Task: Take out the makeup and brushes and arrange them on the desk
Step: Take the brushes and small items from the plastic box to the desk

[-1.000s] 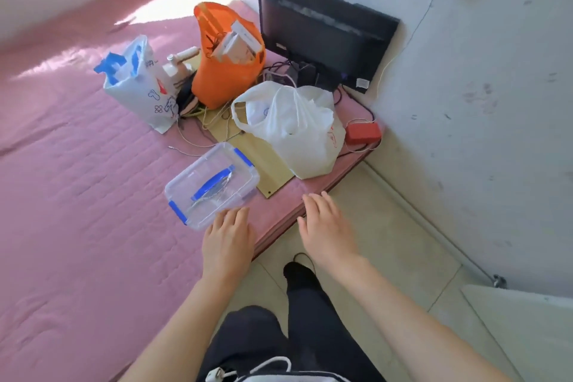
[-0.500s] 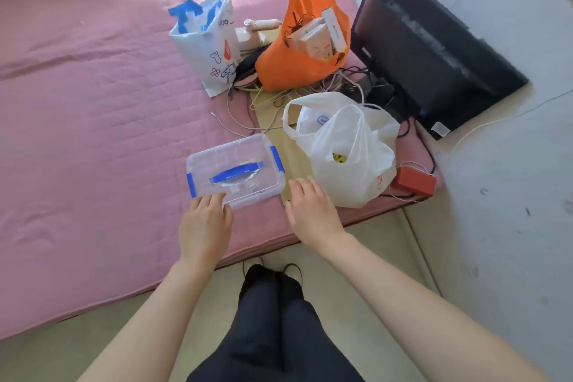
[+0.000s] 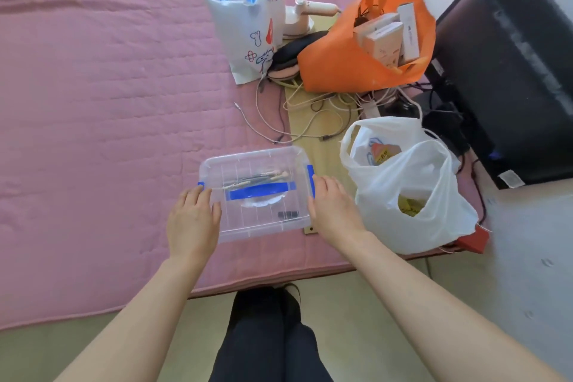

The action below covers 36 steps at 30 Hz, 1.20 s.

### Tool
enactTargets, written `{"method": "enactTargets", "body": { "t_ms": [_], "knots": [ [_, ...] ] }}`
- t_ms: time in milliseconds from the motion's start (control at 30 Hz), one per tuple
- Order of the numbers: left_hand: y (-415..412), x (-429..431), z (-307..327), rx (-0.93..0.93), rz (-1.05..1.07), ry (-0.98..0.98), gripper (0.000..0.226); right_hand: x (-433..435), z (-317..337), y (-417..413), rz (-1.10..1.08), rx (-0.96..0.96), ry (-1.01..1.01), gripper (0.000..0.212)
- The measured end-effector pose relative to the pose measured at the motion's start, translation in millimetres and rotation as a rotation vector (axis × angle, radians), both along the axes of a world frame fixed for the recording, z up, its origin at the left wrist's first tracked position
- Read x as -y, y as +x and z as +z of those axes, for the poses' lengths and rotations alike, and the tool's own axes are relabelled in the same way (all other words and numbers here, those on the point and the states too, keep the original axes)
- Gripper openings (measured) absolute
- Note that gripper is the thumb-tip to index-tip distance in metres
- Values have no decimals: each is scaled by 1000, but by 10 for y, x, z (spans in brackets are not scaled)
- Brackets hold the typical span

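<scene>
The clear box [image 3: 263,164] is laid on the pink mattress [image 3: 93,102] near its front edge, with its long axis from left to right and the blue handle [image 3: 260,191] along it. The left hand [image 3: 192,220] is set at its left end and the right hand [image 3: 333,211] at its right end. The fingers of both are held straight and pressed together, touching the box.

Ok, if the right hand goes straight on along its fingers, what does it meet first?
The right hand would first meet the blue latch on the right end of the clear box. Its fingertips seem to be at the latch now, though actual contact is hard to confirm.
</scene>
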State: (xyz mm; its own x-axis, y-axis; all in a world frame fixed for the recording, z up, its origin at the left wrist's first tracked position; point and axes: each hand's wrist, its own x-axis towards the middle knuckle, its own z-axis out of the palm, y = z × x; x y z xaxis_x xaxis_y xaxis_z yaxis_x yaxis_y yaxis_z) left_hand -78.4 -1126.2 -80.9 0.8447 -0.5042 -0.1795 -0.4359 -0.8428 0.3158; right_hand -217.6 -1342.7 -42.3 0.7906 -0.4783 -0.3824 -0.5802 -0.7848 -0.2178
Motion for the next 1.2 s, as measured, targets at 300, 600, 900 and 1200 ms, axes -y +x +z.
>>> {"method": "enactTargets", "body": {
  "t_ms": [300, 600, 900, 1200],
  "knots": [
    [287, 100, -665, -233, 308, 28, 32, 168, -746, 388, -235, -118, 175, 57],
    [228, 141, -980, -299, 624, -173, 35, 286, -1129, 328, -336, -28, 220, 51],
    [136, 259, -1193, -224, 743, -218, 28, 317, -1304, 264, -422, 78, 319, 51],
    [268, 188, -1217, -495, 1111, -436, 32, 475, -1504, 219, -585, 99, 349, 52]
  ]
}}
